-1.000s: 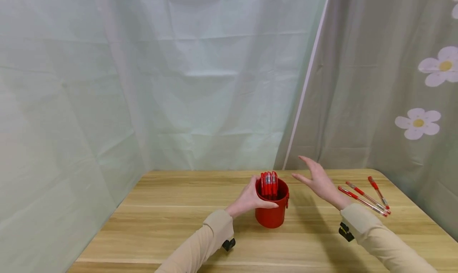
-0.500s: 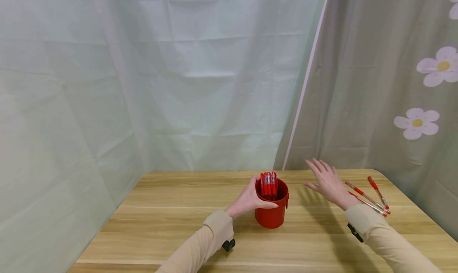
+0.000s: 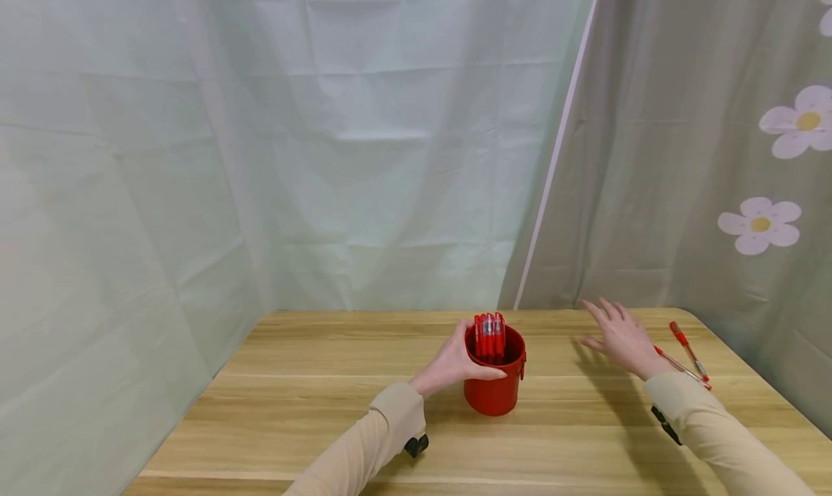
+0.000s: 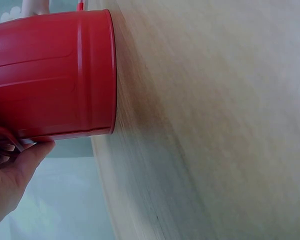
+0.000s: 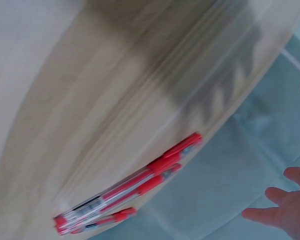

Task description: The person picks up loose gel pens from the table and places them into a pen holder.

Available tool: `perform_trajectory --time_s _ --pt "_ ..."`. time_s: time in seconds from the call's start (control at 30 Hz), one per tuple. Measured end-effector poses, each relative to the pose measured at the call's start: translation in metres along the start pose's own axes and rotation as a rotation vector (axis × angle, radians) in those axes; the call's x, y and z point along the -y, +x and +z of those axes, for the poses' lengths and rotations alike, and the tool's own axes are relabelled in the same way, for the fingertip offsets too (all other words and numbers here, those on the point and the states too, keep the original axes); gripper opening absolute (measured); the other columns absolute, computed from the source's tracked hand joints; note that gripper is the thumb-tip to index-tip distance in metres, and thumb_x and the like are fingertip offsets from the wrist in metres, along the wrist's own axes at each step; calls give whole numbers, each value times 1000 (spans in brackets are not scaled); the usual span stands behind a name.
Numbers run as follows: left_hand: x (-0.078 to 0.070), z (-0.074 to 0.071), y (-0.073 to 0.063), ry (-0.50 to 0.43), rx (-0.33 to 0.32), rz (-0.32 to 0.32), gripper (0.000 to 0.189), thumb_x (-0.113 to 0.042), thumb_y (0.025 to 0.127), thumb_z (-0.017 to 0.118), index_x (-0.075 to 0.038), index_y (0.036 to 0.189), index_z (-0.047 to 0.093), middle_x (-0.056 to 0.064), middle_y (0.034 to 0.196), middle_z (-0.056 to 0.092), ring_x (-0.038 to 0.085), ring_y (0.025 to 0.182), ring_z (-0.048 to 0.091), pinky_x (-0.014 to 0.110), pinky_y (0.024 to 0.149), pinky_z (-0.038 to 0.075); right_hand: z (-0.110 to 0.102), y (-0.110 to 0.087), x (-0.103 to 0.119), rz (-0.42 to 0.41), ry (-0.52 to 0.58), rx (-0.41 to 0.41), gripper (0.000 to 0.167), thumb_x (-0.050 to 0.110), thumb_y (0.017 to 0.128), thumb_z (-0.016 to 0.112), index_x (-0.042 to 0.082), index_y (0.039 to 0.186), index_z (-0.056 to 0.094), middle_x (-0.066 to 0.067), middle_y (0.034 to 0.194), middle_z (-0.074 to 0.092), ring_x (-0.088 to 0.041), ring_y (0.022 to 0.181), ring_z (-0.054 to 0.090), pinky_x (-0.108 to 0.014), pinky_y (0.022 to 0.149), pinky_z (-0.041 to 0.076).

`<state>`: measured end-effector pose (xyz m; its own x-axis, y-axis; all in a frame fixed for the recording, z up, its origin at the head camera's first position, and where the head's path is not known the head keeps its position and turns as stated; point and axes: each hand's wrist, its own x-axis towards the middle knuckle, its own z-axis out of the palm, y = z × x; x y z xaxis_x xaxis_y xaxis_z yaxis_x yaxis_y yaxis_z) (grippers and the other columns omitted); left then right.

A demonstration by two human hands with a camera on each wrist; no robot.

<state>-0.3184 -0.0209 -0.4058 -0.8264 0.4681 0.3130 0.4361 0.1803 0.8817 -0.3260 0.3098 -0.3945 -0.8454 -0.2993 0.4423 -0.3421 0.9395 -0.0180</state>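
My left hand (image 3: 448,362) grips the rim of a red bucket (image 3: 492,396), thumb along the near side. The bucket stands upright on the table, and several red-capped pens (image 3: 489,337) lean together inside it. In the left wrist view, the bucket wall (image 4: 55,75) shows large, with part of the hand (image 4: 10,180) against it. Farther right, my right hand (image 3: 624,341) hovers over the table with fingers spread, holding nothing. It partly hides the loose red pens beside it. Three loose pens (image 5: 130,187) lie on the table in the right wrist view.
The wooden table (image 3: 312,395) has its far edge close to a pale curtain (image 3: 390,193). To the right hangs a grey curtain (image 3: 650,193) with flower prints. One loose pen (image 3: 689,350) lies toward the table's right edge.
My right hand has moved right, away from the bucket and toward the loose pens, covering more of them in the head view. The left hand and the bucket have stayed put.
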Motion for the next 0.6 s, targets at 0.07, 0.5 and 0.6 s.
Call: perform_trajectory --time_s 0.07,0.5,0.6 --pt "0 0 0 2 -2 -1 69 -25 65 82 -13 115 37 -7 109 51 10 97 51 29 81 43 1 -2 -3 2 4 -1 70 32 79 69 1 133 35 -33 129 31 -55 111 30 -70 74 30" --pt "-4 1 0 32 -9 -20 69 -26 65 82 -14 115 36 -8 109 51 9 97 51 29 80 43 9 -12 -22 7 58 36 67 22 80 69 -8 130 35 -36 118 40 -57 98 39 -64 70 37" --pt "-4 1 0 33 -4 -21 69 -26 65 82 -13 115 36 -7 109 51 10 97 51 29 80 43 11 -16 -26 11 67 40 65 20 79 70 -9 127 37 -37 115 41 -58 96 40 -63 74 36"
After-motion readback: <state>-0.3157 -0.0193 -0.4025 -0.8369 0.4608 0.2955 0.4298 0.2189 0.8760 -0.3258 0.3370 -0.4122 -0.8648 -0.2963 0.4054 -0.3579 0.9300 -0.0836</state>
